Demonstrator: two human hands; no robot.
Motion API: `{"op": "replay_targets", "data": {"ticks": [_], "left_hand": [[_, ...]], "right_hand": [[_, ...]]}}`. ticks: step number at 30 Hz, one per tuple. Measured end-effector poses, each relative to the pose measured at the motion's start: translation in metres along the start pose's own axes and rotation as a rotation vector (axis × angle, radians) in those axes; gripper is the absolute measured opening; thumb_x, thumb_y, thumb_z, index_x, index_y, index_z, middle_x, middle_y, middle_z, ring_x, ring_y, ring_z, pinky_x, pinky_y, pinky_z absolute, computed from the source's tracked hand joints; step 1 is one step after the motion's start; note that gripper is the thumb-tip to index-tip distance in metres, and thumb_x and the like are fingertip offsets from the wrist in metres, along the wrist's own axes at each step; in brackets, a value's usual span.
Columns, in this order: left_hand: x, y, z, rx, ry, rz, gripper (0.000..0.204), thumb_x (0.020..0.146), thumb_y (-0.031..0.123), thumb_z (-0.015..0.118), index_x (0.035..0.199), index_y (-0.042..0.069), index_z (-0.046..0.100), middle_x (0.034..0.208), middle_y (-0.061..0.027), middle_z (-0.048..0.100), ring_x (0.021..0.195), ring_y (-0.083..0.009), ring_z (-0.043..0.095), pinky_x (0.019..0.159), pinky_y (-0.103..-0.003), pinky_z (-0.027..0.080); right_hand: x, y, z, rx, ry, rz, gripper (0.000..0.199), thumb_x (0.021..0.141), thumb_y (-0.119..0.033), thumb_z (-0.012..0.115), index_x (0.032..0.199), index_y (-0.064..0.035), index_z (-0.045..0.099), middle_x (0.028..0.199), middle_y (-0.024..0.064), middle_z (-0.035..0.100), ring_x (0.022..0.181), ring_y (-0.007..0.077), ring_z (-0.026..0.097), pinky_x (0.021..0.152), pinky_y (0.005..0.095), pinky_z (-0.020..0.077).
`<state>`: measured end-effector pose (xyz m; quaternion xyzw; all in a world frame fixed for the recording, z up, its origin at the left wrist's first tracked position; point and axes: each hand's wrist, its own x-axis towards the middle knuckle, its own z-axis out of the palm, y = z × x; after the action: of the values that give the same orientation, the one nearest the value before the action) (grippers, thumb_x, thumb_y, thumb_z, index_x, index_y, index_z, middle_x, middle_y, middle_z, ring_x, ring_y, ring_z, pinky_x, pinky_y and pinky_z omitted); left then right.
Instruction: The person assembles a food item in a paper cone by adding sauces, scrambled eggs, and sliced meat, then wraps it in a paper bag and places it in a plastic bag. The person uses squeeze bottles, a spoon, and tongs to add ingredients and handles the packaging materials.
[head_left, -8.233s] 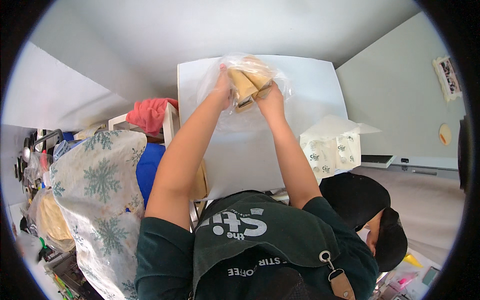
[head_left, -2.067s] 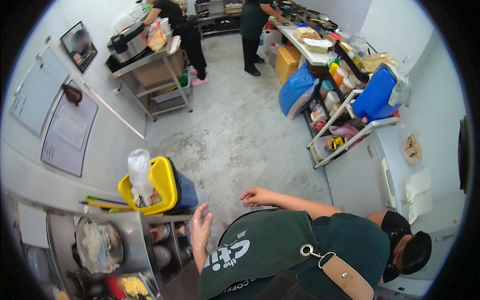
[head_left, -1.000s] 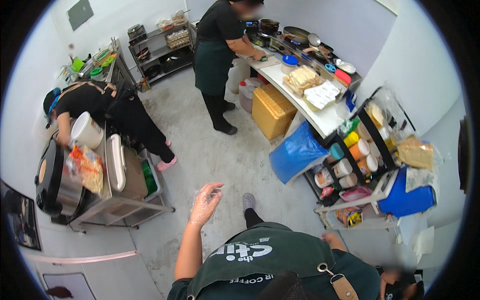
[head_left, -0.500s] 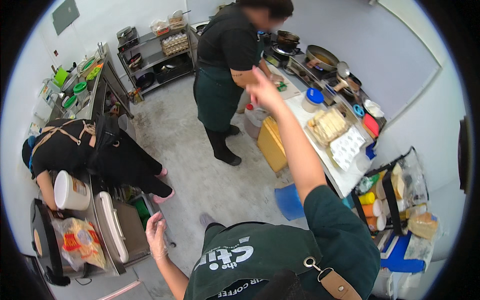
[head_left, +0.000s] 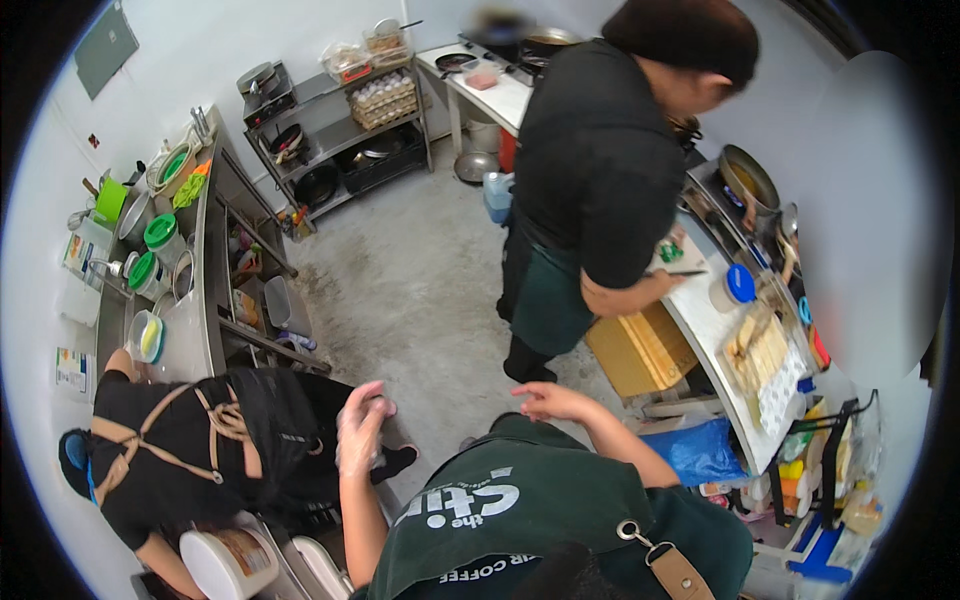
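Observation:
My left hand (head_left: 360, 432), in a clear plastic glove, is raised in front of my green apron (head_left: 540, 500). Its fingers are loosely bent and apart, with nothing seen in them. The bare right hand (head_left: 552, 402) hovers at the apron's far edge, index finger stretched out and the others partly curled, holding nothing. Neither hand touches any object. Nearest my left hand is a co-worker in black (head_left: 180, 450), bending over the left counter. Beyond my right hand another co-worker (head_left: 610, 180) stands at the white table (head_left: 715, 350), holding a knife (head_left: 684, 273) by green pieces of food.
A yellow box (head_left: 640, 352) and a blue plastic bag (head_left: 695, 450) sit beside the white table. It bears a blue-lidded tub (head_left: 735, 288) and a food tray (head_left: 755, 350). A steel shelf (head_left: 330, 140) with egg trays stands at the back. A white bucket (head_left: 228, 562) is lower left.
My right arm has come down from over the table to my apron. My left hand has moved inward and up. The co-worker at the table appears nearer; the view has shifted.

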<state>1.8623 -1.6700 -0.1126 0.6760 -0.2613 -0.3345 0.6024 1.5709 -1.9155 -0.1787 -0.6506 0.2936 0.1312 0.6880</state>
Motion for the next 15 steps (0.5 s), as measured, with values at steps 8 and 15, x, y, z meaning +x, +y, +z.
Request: {"op": "replay_targets", "data": {"ticks": [8, 15], "left_hand": [[0.235, 0.053, 0.072, 0.174, -0.402, 0.134, 0.032, 0.098, 0.018, 0.064, 0.128, 0.005, 0.063, 0.124, -0.0070, 0.065, 0.110, -0.0172, 0.061, 0.096, -0.034, 0.049], [0.382, 0.057, 0.041, -0.037, -0.336, 0.065, 0.032, 0.098, 0.017, 0.065, 0.128, 0.005, 0.063, 0.127, -0.0071, 0.064, 0.110, -0.0184, 0.061, 0.096, -0.034, 0.047]], "right_hand": [[0.103, -0.087, -0.057, 0.045, 0.303, -0.162, 0.038, 0.098, -0.022, 0.064, 0.134, -0.0093, 0.062, 0.099, 0.0070, 0.070, 0.088, 0.0125, 0.065, 0.079, 0.0298, 0.0523], [0.171, -0.187, -0.124, 0.118, 0.459, -0.254, 0.037, 0.099, -0.022, 0.064, 0.133, -0.0085, 0.062, 0.106, 0.0068, 0.067, 0.087, 0.0130, 0.064, 0.080, 0.0309, 0.0522]]}}
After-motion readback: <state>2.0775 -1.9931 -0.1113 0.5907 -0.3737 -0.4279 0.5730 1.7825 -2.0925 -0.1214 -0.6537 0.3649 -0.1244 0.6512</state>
